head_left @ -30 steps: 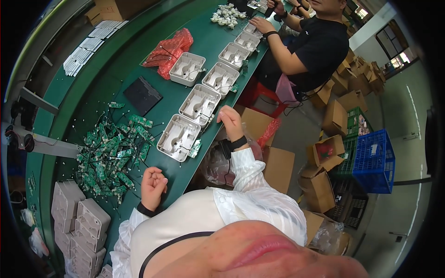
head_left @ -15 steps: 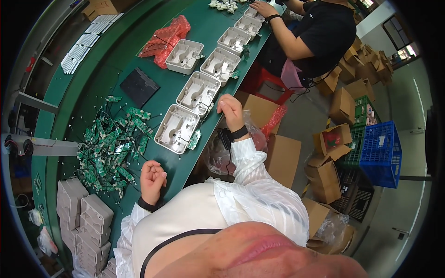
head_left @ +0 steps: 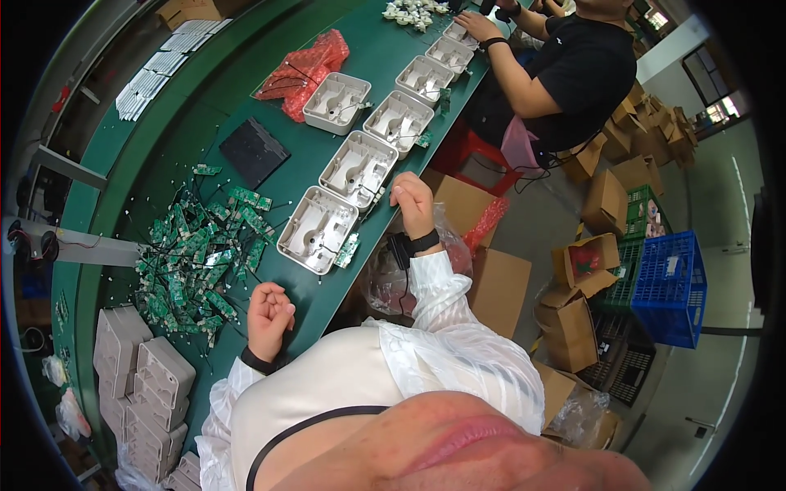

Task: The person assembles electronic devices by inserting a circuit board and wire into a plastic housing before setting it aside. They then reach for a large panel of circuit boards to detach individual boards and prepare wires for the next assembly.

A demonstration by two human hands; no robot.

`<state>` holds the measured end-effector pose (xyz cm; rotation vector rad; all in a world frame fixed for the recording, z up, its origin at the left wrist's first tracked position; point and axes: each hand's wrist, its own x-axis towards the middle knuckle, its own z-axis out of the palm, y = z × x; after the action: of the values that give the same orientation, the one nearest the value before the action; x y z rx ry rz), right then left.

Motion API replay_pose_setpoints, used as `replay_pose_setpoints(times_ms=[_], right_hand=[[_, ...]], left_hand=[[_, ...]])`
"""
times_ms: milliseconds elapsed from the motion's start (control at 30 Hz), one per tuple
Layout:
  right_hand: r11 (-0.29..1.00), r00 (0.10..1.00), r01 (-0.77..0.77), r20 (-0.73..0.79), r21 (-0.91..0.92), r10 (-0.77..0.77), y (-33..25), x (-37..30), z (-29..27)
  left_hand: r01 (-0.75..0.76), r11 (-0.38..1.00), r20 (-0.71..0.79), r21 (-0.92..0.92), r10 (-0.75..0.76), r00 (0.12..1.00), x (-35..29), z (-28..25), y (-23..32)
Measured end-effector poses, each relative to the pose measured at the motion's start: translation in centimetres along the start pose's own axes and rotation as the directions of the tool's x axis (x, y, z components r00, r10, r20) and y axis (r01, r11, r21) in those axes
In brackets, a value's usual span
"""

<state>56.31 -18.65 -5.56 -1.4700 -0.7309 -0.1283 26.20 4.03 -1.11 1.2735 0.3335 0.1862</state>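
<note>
My left hand (head_left: 268, 317) is loosely curled at the near edge of the green bench, palm side up, with nothing seen in it. It is closest to a heap of green circuit boards (head_left: 184, 258) with black wires. Also curled, my right hand (head_left: 413, 201) hangs by the bench edge, beside a light grey plastic housing (head_left: 381, 170) in the row; no object shows in its fingers. The nearest open housing (head_left: 304, 254) lies between my hands, a small green board (head_left: 347, 250) at its right side. Both wrists wear black bands.
More housings run up the bench toward a co-worker (head_left: 573, 69) in black. Red bubble wrap (head_left: 315, 65), a black flat block (head_left: 254, 152) and stacked grey housings (head_left: 164, 376) lie on the bench. Cardboard boxes (head_left: 573, 327) and a blue crate (head_left: 670, 282) stand right.
The view has turned slightly, so the bench and housings sit a little farther right and lower. My hands stay curled in nearly the same places.
</note>
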Motion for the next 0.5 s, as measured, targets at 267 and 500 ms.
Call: replay_pose_setpoints(times_ms=[267,500], right_hand=[[0.998,0.997,0.059,-0.040,-0.031,-0.060,0.6,0.0,-0.3],[0.988,0.987,-0.155,-0.052,-0.028,0.153,1.4,1.8,0.8]], left_hand=[[0.003,1.000,0.018,-0.001,-0.003,1.000,0.2,0.4,-0.2],[-0.175,0.972,-0.004,0.156,0.178,0.984,-1.4,0.9,0.4]])
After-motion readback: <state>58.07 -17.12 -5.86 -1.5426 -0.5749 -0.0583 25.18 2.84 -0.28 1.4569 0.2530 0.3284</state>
